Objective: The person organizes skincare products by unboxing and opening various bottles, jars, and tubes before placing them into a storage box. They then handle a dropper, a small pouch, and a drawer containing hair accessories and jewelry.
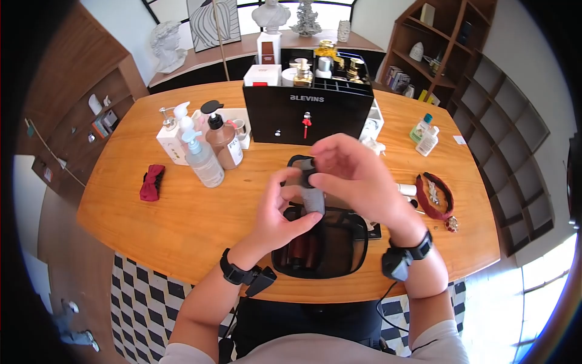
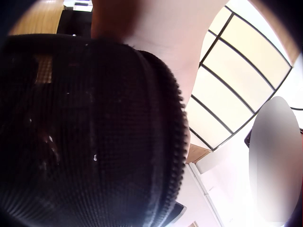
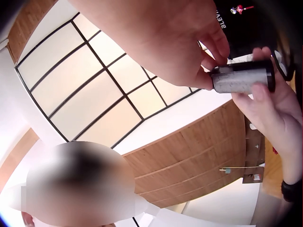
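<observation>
Over the black mesh pouch, both hands meet at a small grey bottle with a black top. The left hand grips the bottle's lower part between thumb and fingers. At its top, the right hand pinches the dark cap end. In the right wrist view the bottle lies sideways between the right hand and the left hand. Dark red-brown items show inside the pouch. Black mesh with a zipper edge fills much of the left wrist view.
A black BLEVINS organizer with cosmetics stands behind the hands. Pump bottles and a red bow are on the left. A red headband, a white tube and two small bottles lie or stand on the right.
</observation>
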Demonstrator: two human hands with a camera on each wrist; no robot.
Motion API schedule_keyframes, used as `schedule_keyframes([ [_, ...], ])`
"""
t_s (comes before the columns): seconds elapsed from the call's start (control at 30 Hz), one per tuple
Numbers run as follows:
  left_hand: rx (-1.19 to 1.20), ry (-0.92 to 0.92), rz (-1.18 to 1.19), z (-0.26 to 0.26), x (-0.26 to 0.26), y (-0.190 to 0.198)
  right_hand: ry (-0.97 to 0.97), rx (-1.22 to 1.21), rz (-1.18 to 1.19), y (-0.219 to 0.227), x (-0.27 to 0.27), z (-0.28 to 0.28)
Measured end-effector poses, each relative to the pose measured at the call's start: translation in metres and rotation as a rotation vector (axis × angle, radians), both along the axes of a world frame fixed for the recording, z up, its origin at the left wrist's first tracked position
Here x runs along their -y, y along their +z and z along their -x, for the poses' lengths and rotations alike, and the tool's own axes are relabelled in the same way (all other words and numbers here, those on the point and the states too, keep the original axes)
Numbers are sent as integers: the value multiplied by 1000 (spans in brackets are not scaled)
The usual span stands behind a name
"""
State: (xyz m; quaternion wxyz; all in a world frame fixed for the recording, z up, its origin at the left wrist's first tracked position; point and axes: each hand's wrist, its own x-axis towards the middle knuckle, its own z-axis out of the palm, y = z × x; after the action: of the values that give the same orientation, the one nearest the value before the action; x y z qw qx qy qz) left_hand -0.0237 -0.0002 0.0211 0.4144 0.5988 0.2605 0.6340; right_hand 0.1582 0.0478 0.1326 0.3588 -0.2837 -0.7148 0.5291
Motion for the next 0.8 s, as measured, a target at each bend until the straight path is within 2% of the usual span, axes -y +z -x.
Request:
schedule_keyframes([
  [0.07,94,-92,120,-6,3,14,-48,42,-91,-2,5,7],
  [0.13,229,-105,162,-1,-6,7,-77,36,-242,-7,4,10],
  [0.23,393,-129,180,10,-13,5,18,131,-587,-7,7,8],
  [0.27,427,-124,204,13,-16,1,0,138,-574,-10,11,12],
  [0.4,502,-174,246,17,-15,1,-125,220,-885,-24,8,21],
  [0.43,525,-172,250,16,-15,2,-122,201,-843,-21,6,20],
  [0.53,391,65,89,14,-9,11,-100,146,-706,-6,4,8],
  [0.63,147,335,-178,18,1,8,-40,112,-639,6,10,0],
  [0.8,154,381,-313,15,13,4,1,110,-632,19,20,-6],
])
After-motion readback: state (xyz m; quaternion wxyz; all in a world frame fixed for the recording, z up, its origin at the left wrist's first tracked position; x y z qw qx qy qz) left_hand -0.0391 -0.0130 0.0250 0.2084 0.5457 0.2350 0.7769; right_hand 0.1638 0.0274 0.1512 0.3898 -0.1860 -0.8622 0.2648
